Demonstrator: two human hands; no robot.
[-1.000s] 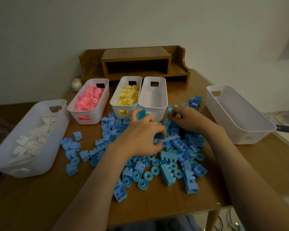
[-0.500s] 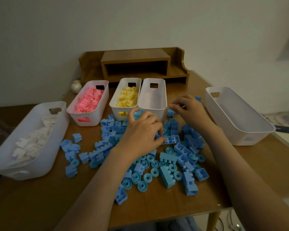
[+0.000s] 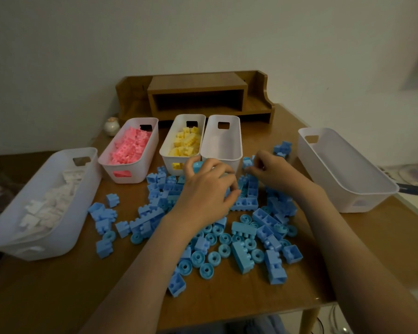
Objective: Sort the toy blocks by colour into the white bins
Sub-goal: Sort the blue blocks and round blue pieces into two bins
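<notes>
A heap of blue blocks and round blue pieces (image 3: 241,239) covers the middle of the wooden table (image 3: 58,297). My left hand (image 3: 206,191) is curled down on the heap's far part, shut on blue pieces; a round blue piece (image 3: 198,165) shows by the thumb. My right hand (image 3: 274,173) pinches a small blue block (image 3: 247,162) just in front of the empty narrow bin (image 3: 239,141). Beside that bin stand the yellow-block bin (image 3: 165,150) and the pink-block bin (image 3: 155,143). The bin of white blocks (image 3: 65,227) sits at the left.
A large empty white bin (image 3: 362,179) stands at the right, by the table's edge. A wooden shelf unit (image 3: 198,92) fills the back against the wall, with a small round jar (image 3: 111,126) to its left. A few blue blocks (image 3: 282,148) lie behind my right hand.
My right hand lifted toward the far blocks, then came back down in front of the empty narrow bin. My left hand stayed curled on the heap, barely shifting.
</notes>
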